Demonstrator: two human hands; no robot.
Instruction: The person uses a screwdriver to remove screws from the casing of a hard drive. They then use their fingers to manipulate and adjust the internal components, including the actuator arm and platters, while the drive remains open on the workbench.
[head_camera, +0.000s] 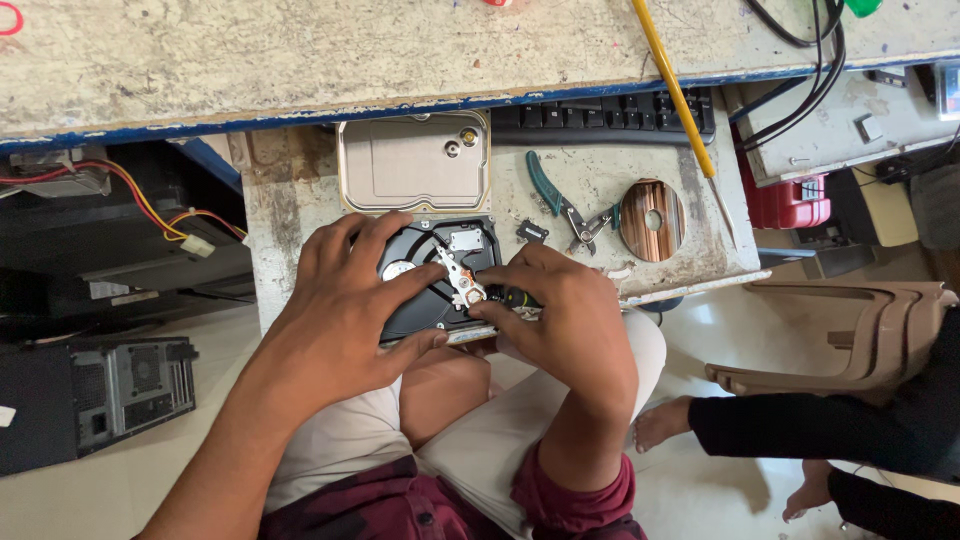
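The left hand (345, 305) is gripping an opened hard drive (432, 275) at the table's (600, 180) front edge; the right hand (565, 325) is grasping a screwdriver (512, 297) over it.

both hands grip an opened hard drive (440, 275) at the shelf edge, left hand (345, 310) over its platter, right hand (565, 315) pinching a small screwdriver (510, 297).
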